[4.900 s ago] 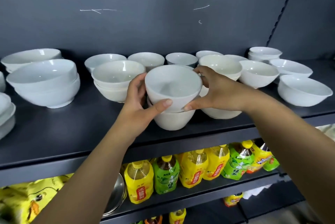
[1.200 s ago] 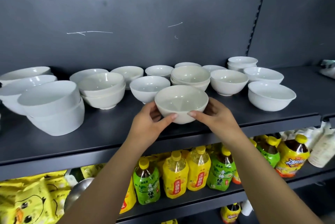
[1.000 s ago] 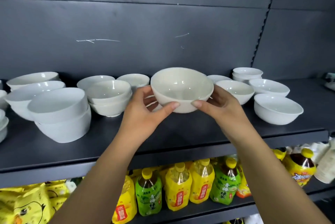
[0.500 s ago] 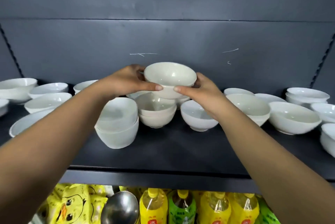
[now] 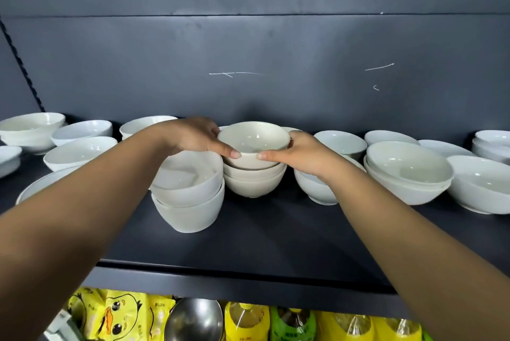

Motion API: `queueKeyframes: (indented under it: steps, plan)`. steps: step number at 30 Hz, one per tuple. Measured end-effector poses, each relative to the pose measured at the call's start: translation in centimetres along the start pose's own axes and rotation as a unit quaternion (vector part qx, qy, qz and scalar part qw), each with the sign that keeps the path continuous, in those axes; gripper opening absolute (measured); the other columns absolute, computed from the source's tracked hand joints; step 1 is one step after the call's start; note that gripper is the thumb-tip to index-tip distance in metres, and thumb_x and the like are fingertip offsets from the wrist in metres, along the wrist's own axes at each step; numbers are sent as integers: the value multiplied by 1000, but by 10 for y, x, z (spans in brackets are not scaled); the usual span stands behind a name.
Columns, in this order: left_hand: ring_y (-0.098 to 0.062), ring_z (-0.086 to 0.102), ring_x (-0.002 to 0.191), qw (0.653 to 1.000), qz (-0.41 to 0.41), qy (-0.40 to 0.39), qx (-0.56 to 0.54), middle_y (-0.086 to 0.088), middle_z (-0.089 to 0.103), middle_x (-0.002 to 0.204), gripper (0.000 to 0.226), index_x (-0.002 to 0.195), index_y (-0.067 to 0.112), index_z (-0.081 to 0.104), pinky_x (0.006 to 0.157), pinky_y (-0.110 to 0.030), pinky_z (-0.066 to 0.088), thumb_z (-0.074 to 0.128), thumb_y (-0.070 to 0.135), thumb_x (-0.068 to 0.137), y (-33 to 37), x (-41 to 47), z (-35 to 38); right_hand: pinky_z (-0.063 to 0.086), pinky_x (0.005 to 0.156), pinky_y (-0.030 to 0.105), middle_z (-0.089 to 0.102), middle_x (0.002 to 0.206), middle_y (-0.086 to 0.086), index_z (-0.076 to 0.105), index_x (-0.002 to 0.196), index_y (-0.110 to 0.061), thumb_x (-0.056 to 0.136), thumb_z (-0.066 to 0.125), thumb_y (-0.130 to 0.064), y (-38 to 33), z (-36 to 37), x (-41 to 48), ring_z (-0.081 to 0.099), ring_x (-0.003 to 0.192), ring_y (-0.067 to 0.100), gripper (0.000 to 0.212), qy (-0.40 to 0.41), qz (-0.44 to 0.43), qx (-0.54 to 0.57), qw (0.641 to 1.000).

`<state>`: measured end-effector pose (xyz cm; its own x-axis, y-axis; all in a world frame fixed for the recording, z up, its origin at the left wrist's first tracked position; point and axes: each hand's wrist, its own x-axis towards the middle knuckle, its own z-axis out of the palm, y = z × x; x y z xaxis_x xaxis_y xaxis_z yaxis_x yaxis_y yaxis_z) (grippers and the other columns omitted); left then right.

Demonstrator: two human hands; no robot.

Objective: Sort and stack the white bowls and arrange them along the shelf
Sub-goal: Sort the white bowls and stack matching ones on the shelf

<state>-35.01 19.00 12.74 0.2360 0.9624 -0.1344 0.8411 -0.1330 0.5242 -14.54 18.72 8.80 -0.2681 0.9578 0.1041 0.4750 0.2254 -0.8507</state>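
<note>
A white bowl [image 5: 252,141] sits in the top of a stack of two like bowls [image 5: 254,183] at the middle of the dark shelf [image 5: 276,235]. My left hand [image 5: 193,136] grips its left side with the thumb on the front wall. My right hand [image 5: 300,153] grips its right side the same way. A taller stack of two bowls [image 5: 190,197] stands just left of it, partly under my left forearm. A single bowl [image 5: 314,188] stands to the right, partly hidden by my right wrist.
Several more white bowls line the shelf: wide ones at the left [image 5: 80,153] and stacked ones at the right [image 5: 408,172]. The dark back wall [image 5: 248,64] is close behind. Below the shelf are yellow packets [image 5: 116,316], a steel ladle [image 5: 196,318] and bottles [image 5: 292,324].
Both hands have lowered the bowl onto the two-bowl stack. It was held above that stack half a second ago. The view has shifted left and closer.
</note>
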Motion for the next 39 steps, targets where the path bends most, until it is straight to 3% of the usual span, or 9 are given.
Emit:
queueKeyframes:
  steps: [5,11,14,17,20,24,29,34,39]
  plan:
    - [-18,61,104,998,-29,-18,56,0,69,107,84,102,16,68,100,-40,43,72,69,35,-3,2,0,48,95,38,67,108,-8,63,109,-29,49,73,-57,1,5,3,60,104,14,67,-3,8,-73,997]
    - [-22,60,106,997,-31,-40,50,-4,68,107,85,97,14,70,100,-39,43,70,69,32,-6,6,1,48,93,35,65,109,-8,57,115,-27,39,67,-66,1,8,-1,59,103,13,87,7,25,-99,995]
    - [-25,55,114,1000,-13,-7,21,-8,63,115,99,105,13,62,103,-43,40,71,75,29,-6,2,4,44,88,27,59,114,-10,48,119,-19,59,75,-51,3,5,-9,55,108,12,73,19,33,-69,997]
    - [-35,51,107,992,36,109,-55,-12,60,110,69,94,7,56,90,-42,42,73,62,54,6,-12,15,31,93,21,44,136,-5,27,142,-14,78,70,-38,10,-13,-27,41,126,11,81,58,33,-43,997]
    - [-18,51,119,953,105,236,-162,-3,55,131,48,125,6,54,100,-27,38,61,33,86,26,-22,34,28,103,25,38,146,-2,27,144,-17,81,65,-39,19,-29,-52,34,134,14,77,132,11,-66,989]
    - [8,55,86,921,187,277,-199,10,64,101,24,108,17,69,78,-3,36,55,29,92,61,-40,91,30,92,23,47,137,-2,33,140,-21,87,58,-39,41,-34,-83,41,127,17,61,181,14,-120,976]
    - [-15,43,55,947,246,200,-49,1,44,49,43,55,13,48,58,-33,37,51,35,92,64,-43,172,27,93,15,48,139,0,41,137,-16,90,52,-39,65,-38,-103,43,126,14,54,160,20,-184,970]
    - [-25,63,82,965,210,141,-63,-16,69,83,64,83,-2,67,77,-41,46,37,55,83,68,-41,194,26,87,9,50,137,-1,50,131,-15,90,55,-36,70,-46,-106,44,124,13,47,136,5,-215,967]
    - [-23,58,102,959,157,210,-103,-8,67,106,32,106,11,65,76,-26,36,50,36,92,69,-31,191,31,98,15,53,134,3,52,129,-11,88,59,-32,75,-47,-119,47,123,15,46,169,0,-200,965]
